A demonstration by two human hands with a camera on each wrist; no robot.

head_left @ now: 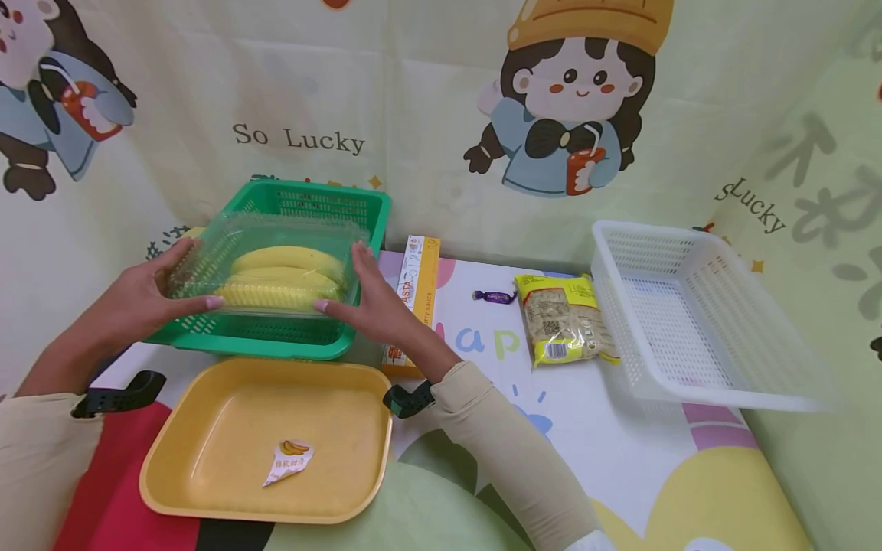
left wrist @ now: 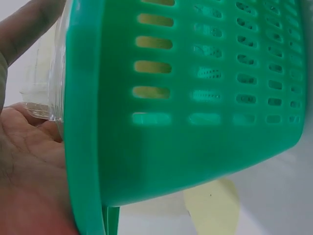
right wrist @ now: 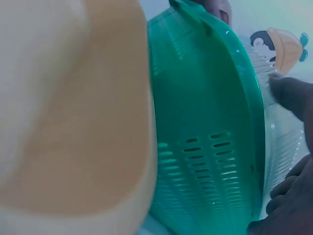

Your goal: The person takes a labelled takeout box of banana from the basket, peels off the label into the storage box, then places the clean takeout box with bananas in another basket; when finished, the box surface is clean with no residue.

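A clear plastic clamshell box (head_left: 289,301) with yellow bananas (head_left: 289,279) inside is held level between two hands at the green basket (head_left: 276,348). My left hand (head_left: 145,298) grips its left end, thumb along the near side. At the other end, my right hand (head_left: 379,298) grips the box with the thumb at the near corner. Seen from the left wrist, the clear plastic (left wrist: 57,73) sits right at the basket's rim. In the right wrist view, the ridged edge of the box (right wrist: 281,142) shows beyond the rim, beside the fingers.
In front stands a yellow tray (head_left: 227,436) with a banana-printed paper piece (head_left: 289,463) in it. Right of the green basket lie an orange-and-white carton (head_left: 423,283), a purple-wrapped candy (head_left: 494,297) and a yellow-topped bag (head_left: 565,317). A white basket (head_left: 641,344) stands far right.
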